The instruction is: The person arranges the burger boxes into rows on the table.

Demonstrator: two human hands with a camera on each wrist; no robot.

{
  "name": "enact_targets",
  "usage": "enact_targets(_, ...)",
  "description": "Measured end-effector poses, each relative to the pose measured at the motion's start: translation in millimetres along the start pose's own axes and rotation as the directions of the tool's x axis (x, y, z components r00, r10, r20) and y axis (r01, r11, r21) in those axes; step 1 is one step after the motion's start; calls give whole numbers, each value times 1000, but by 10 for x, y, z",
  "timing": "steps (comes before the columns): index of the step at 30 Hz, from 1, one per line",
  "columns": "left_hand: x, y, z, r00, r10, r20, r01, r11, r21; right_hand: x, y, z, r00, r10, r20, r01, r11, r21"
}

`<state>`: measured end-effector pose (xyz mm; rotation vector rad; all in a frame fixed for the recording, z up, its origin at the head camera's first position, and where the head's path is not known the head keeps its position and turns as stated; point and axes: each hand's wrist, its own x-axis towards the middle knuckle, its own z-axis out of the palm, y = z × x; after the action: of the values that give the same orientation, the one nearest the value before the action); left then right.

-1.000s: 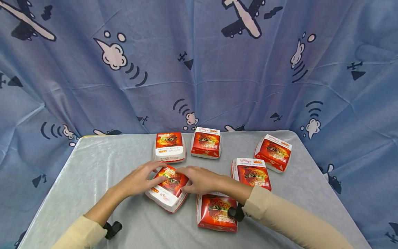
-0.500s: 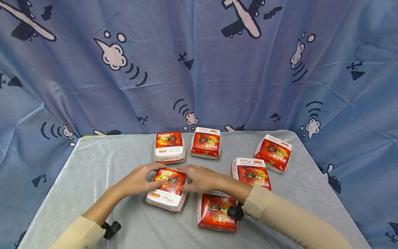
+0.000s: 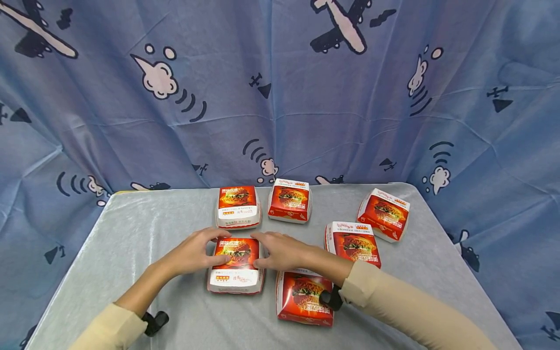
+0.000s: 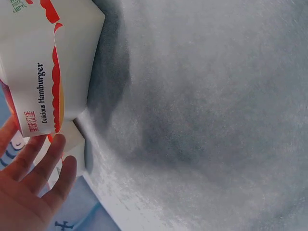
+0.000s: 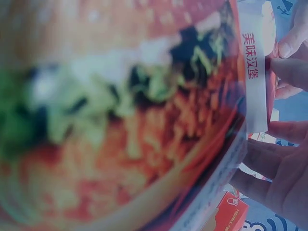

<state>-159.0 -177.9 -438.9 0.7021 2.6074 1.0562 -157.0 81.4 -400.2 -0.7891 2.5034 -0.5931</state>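
Observation:
A red and white hamburger box (image 3: 236, 278) sits on the grey cloth in the head view, its white text panel facing the near side. My left hand (image 3: 198, 251) holds its left side, thumb over the top and fingers at the far left corner. From the right, my right hand (image 3: 281, 251) holds the same box, thumb by the right edge of the lid and fingers toward the far corner. The left wrist view shows the fingertips (image 4: 59, 139) at the corner of the box's white side (image 4: 33, 82). A burger picture on another box (image 5: 120, 115) fills much of the right wrist view.
Two boxes stand beyond the held one, at left (image 3: 238, 209) and right (image 3: 289, 201). Below the right forearm lies another box (image 3: 305, 301). Further right are a box (image 3: 353, 243) and a tilted box (image 3: 385, 214). A blue curtain (image 3: 280, 97) hangs behind the table.
Between my hands the hamburger box has turned from a slanted position to squarely facing the near edge. Both hands shifted only slightly; the other boxes stayed put.

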Motion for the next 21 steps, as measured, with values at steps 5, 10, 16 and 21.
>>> enact_targets(5, -12, -6, -1, 1000, -6, -4, 6, 1000, 12, 5, -6, 6, 1000, 4, 0, -4, 1000, -2)
enact_targets(10, -16, -13, -5, 1000, -15, -7, 16, 999, 28, 23, 6, 15, 1000, 3, 3, -3, 1000, -4)
enact_targets(16, -27, -26, -9, 999, -35, -3, 35, 999, 24, 45, 28, 21, 1000, 0, 11, 0, 1000, -3)
enact_targets(21, -29, -45, -9, 999, -39, -4, 39, 999, 28, 55, 32, 21, 1000, 5, 14, -5, 1000, -5)
